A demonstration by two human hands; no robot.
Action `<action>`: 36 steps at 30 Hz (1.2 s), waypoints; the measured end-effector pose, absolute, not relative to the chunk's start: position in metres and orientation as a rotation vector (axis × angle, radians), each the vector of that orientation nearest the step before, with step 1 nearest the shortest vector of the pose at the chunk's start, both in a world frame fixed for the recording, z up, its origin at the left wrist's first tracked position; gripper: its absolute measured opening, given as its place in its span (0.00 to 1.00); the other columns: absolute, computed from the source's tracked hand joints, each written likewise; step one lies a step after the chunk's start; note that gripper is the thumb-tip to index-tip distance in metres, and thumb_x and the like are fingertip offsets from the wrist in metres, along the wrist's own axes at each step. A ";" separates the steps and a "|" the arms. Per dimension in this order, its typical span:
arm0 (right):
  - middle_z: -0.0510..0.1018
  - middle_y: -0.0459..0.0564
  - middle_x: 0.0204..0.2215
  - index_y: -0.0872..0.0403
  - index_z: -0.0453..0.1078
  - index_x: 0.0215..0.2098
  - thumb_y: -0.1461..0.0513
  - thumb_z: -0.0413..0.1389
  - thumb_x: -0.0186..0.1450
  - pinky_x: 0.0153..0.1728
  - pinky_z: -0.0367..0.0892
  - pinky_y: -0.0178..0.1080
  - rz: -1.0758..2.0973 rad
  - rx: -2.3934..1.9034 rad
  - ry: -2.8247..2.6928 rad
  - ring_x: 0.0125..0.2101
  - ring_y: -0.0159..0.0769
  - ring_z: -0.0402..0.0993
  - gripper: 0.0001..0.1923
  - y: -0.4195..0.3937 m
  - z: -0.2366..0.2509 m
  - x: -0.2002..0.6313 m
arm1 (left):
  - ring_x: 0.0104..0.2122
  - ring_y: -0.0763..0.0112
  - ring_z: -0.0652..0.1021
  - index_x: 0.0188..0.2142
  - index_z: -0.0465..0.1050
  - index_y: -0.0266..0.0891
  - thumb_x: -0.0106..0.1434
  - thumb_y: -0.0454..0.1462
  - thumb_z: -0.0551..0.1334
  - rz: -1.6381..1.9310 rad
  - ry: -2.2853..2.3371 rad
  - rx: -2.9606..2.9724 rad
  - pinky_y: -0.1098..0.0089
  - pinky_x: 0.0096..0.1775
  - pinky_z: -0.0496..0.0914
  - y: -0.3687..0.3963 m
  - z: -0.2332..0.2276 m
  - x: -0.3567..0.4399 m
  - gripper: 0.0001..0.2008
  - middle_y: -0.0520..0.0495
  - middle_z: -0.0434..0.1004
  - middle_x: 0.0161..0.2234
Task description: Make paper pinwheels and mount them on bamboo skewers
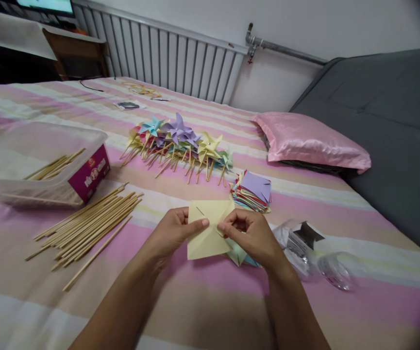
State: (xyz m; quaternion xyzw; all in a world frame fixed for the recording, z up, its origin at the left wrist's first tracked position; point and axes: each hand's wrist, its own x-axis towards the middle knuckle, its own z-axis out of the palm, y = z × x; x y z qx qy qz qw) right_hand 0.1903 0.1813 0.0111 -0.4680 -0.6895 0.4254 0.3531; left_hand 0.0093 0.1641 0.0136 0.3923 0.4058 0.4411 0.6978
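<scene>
A square sheet of pale yellow paper [206,245] with a short dark slit near one corner is held up in front of me. My left hand [180,228] pinches its left side, thumb on top and fingers behind. At the paper's right side my right hand [246,231] is closed, thumb and forefinger gripping a corner that looks folded towards the middle. Pale green and blue paper pieces [237,253] lie partly hidden below the right hand. Just beyond sits a stack of coloured paper squares [255,187], a purple one on top.
Finished paper pinwheels [176,131] on sticks lie in a cluster further back. Loose wooden sticks [93,223] spread on the left beside a clear plastic box [93,138]. On the right are a small open box [300,240], a clear round container [335,270] and a pink pillow [308,138].
</scene>
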 end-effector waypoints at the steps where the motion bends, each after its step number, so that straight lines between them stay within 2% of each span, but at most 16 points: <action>1: 0.75 0.47 0.21 0.55 0.69 0.23 0.58 0.57 0.56 0.24 0.65 0.33 1.087 -1.215 -1.794 0.22 0.31 0.71 0.09 0.181 0.011 0.190 | 0.26 0.68 0.76 0.35 0.78 0.33 0.48 0.38 0.69 0.988 0.912 0.876 0.73 0.29 0.67 0.164 0.014 0.010 0.15 0.43 0.80 0.29; 7: 0.74 0.46 0.20 0.55 0.69 0.23 0.59 0.56 0.57 0.22 0.62 0.32 0.956 -1.271 -1.871 0.21 0.30 0.68 0.08 0.177 0.015 0.187 | 0.25 0.68 0.76 0.33 0.77 0.32 0.41 0.35 0.71 1.043 1.018 0.822 0.72 0.28 0.68 0.162 0.015 0.018 0.17 0.44 0.80 0.27; 11: 0.74 0.46 0.20 0.55 0.69 0.22 0.59 0.56 0.57 0.23 0.62 0.33 0.886 -1.287 -1.878 0.22 0.30 0.68 0.09 0.175 0.017 0.184 | 0.25 0.68 0.76 0.33 0.76 0.31 0.41 0.34 0.70 1.092 1.078 0.801 0.71 0.28 0.69 0.163 0.013 0.022 0.16 0.44 0.80 0.27; 14: 0.74 0.46 0.23 0.54 0.67 0.29 0.60 0.58 0.56 0.24 0.64 0.32 0.892 -1.261 -1.766 0.23 0.30 0.70 0.06 0.173 0.016 0.180 | 0.24 0.68 0.76 0.33 0.75 0.31 0.41 0.33 0.70 1.147 1.120 0.762 0.72 0.27 0.69 0.164 0.012 0.025 0.17 0.43 0.79 0.28; 16: 0.75 0.45 0.28 0.52 0.63 0.41 0.61 0.59 0.54 0.25 0.66 0.33 0.954 -1.219 -1.631 0.24 0.31 0.72 0.17 0.173 0.015 0.176 | 0.24 0.68 0.76 0.33 0.75 0.31 0.40 0.33 0.71 1.204 1.124 0.717 0.71 0.28 0.69 0.164 0.011 0.026 0.17 0.43 0.79 0.29; 18: 0.75 0.45 0.31 0.50 0.55 0.51 0.61 0.61 0.52 0.28 0.68 0.34 1.041 -1.171 -1.499 0.26 0.31 0.73 0.31 0.174 0.013 0.173 | 0.24 0.69 0.76 0.33 0.75 0.31 0.40 0.33 0.71 1.262 1.117 0.681 0.71 0.28 0.69 0.164 0.010 0.027 0.18 0.44 0.79 0.29; 20: 0.75 0.45 0.31 0.49 0.52 0.54 0.60 0.61 0.52 0.30 0.69 0.35 1.130 -1.139 -1.401 0.28 0.32 0.74 0.35 0.176 0.010 0.171 | 0.24 0.70 0.75 0.34 0.75 0.31 0.39 0.33 0.71 1.305 1.104 0.669 0.72 0.28 0.69 0.164 0.009 0.027 0.19 0.44 0.79 0.29; 22: 0.75 0.46 0.29 0.52 0.59 0.51 0.59 0.62 0.52 0.32 0.69 0.36 1.213 -1.116 -1.349 0.29 0.34 0.74 0.29 0.177 0.009 0.171 | 0.25 0.70 0.75 0.35 0.75 0.31 0.40 0.34 0.71 1.332 1.088 0.676 0.73 0.28 0.69 0.164 0.009 0.028 0.19 0.44 0.80 0.29; 24: 0.76 0.48 0.29 0.54 0.67 0.42 0.57 0.61 0.53 0.33 0.69 0.36 1.290 -1.085 -1.331 0.30 0.34 0.74 0.19 0.177 0.007 0.172 | 0.26 0.71 0.75 0.35 0.75 0.31 0.41 0.35 0.71 1.344 1.069 0.686 0.73 0.28 0.69 0.163 0.008 0.028 0.19 0.44 0.80 0.30; 26: 0.76 0.49 0.29 0.55 0.70 0.34 0.56 0.61 0.53 0.33 0.68 0.36 1.346 -1.057 -1.305 0.30 0.34 0.74 0.13 0.176 0.007 0.172 | 0.25 0.72 0.75 0.34 0.75 0.31 0.42 0.36 0.71 1.339 1.061 0.687 0.74 0.28 0.69 0.163 0.009 0.029 0.18 0.44 0.80 0.30; 33: 0.76 0.46 0.26 0.55 0.71 0.32 0.57 0.62 0.52 0.30 0.69 0.35 1.398 -1.046 -1.213 0.26 0.33 0.73 0.12 0.176 0.006 0.171 | 0.26 0.72 0.74 0.33 0.76 0.31 0.41 0.34 0.72 1.311 1.042 0.696 0.74 0.29 0.68 0.160 0.009 0.034 0.17 0.45 0.79 0.28; 36: 0.77 0.47 0.26 0.55 0.71 0.33 0.57 0.63 0.52 0.29 0.69 0.35 1.406 -1.054 -1.198 0.26 0.32 0.73 0.13 0.178 0.007 0.176 | 0.26 0.71 0.74 0.33 0.76 0.31 0.44 0.36 0.71 1.257 0.998 0.744 0.74 0.30 0.67 0.162 0.009 0.029 0.16 0.44 0.79 0.28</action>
